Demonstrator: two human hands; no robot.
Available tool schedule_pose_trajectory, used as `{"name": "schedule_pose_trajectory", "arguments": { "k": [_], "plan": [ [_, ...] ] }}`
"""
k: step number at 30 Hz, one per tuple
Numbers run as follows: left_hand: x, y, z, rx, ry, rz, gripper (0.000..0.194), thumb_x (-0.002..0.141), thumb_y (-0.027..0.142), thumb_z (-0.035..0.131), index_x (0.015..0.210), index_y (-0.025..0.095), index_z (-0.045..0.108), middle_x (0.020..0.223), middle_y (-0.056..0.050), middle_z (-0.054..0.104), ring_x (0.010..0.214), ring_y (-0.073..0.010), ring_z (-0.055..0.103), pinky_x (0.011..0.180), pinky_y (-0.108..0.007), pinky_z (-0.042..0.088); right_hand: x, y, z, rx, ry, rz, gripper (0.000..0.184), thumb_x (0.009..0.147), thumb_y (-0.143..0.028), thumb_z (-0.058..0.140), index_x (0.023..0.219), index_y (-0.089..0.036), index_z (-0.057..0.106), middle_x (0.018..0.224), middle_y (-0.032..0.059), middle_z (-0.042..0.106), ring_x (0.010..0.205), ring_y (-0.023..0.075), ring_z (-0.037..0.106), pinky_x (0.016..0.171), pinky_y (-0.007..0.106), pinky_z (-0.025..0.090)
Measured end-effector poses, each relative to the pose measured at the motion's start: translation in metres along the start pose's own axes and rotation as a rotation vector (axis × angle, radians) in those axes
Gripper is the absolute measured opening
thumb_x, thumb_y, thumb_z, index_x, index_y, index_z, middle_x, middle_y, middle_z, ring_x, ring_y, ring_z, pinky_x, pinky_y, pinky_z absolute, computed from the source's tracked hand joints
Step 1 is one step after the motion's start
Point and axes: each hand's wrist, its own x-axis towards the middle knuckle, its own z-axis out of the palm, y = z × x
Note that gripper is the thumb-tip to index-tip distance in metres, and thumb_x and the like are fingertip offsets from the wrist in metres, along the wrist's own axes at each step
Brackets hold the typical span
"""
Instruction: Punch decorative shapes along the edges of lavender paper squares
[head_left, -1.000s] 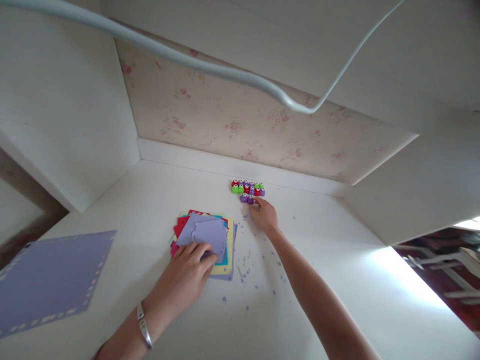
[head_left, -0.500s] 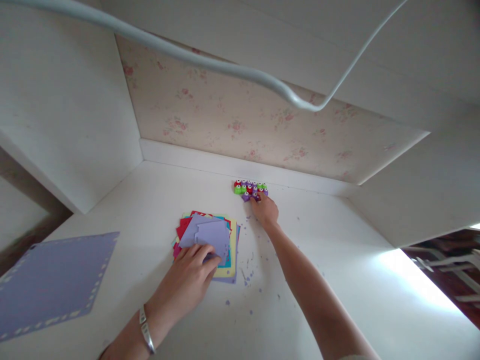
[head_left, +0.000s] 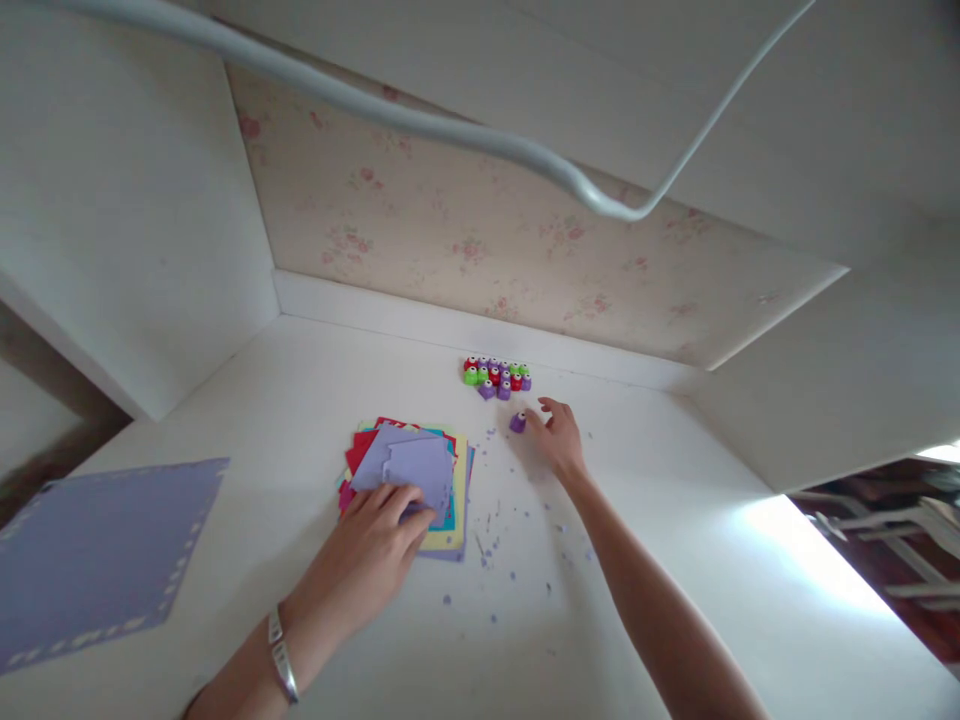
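My left hand (head_left: pixel 386 535) rests with bent fingers on the lower edge of a purple paper sheet (head_left: pixel 420 467), its thumb close to the fingers. That sheet tops an uneven stack of coloured papers, with yellow paper (head_left: pixel 459 500) and red paper (head_left: pixel 362 452) showing beneath. My right hand (head_left: pixel 556 435) is open, thumb and fingers apart, just right of a purple craft punch (head_left: pixel 517 423). The thumb tip is beside this punch; whether it touches, I cannot tell. Behind stands a cluster of small red, green and purple craft punches (head_left: pixel 495 376) with eye-like tops.
Small purple paper scraps (head_left: pixel 491 550) lie scattered right of the stack. A large purple sheet (head_left: pixel 105 560) with cut-outs along its edges lies at the left. White panels (head_left: pixel 127 200) flank the tabletop, and a pale cable (head_left: pixel 450 130) crosses overhead.
One purple craft punch now stands apart, nearer to me than the cluster. My right hand has drawn back to the right and its fingers have spread. My left hand stays on the papers.
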Motion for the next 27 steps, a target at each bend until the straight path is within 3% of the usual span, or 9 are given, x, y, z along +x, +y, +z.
{"name": "schedule_pose_trajectory", "arguments": {
  "k": [3, 6, 15, 27],
  "plan": [
    [0.0, -0.001, 0.001, 0.004, -0.001, 0.003, 0.021, 0.095, 0.02, 0.049, 0.108, 0.027, 0.063, 0.111, -0.004, 0.057, 0.103, -0.0237, 0.052, 0.088, -0.043, 0.044, -0.012, 0.002, -0.002, -0.073, -0.107, -0.067, 0.055, 0.082, -0.053, 0.057, 0.127, -0.021, 0.056, 0.114, 0.0095, 0.061, 0.092, 0.0216, 0.062, 0.078, 0.032, 0.047],
    [0.0, -0.001, 0.001, 0.004, 0.003, 0.008, 0.02, 0.095, 0.021, 0.049, 0.107, 0.027, 0.063, 0.11, -0.004, 0.057, 0.102, -0.0234, 0.052, 0.088, -0.042, 0.044, -0.012, -0.001, 0.002, -0.151, -0.153, -0.092, 0.042, 0.087, -0.046, 0.054, 0.123, -0.024, 0.059, 0.111, 0.0064, 0.064, 0.095, 0.0202, 0.063, 0.08, 0.03, 0.046],
    [0.001, 0.001, -0.001, 0.009, 0.019, 0.009, 0.021, 0.094, 0.017, 0.049, 0.106, 0.027, 0.064, 0.109, -0.004, 0.058, 0.102, -0.0225, 0.053, 0.089, -0.042, 0.046, 0.019, -0.006, 0.012, -0.219, -0.147, -0.118, 0.042, 0.092, -0.037, 0.048, 0.131, -0.022, 0.058, 0.116, 0.0092, 0.067, 0.101, 0.0242, 0.062, 0.082, 0.031, 0.045],
    [0.002, -0.001, 0.001, 0.014, 0.001, 0.006, 0.022, 0.094, 0.017, 0.05, 0.108, 0.027, 0.063, 0.112, -0.004, 0.058, 0.104, -0.0234, 0.053, 0.089, -0.043, 0.046, 0.033, -0.006, 0.021, -0.227, -0.118, -0.089, 0.041, 0.093, -0.041, 0.049, 0.131, -0.026, 0.056, 0.117, 0.0072, 0.069, 0.098, 0.0239, 0.065, 0.083, 0.032, 0.045]
  ]
}}
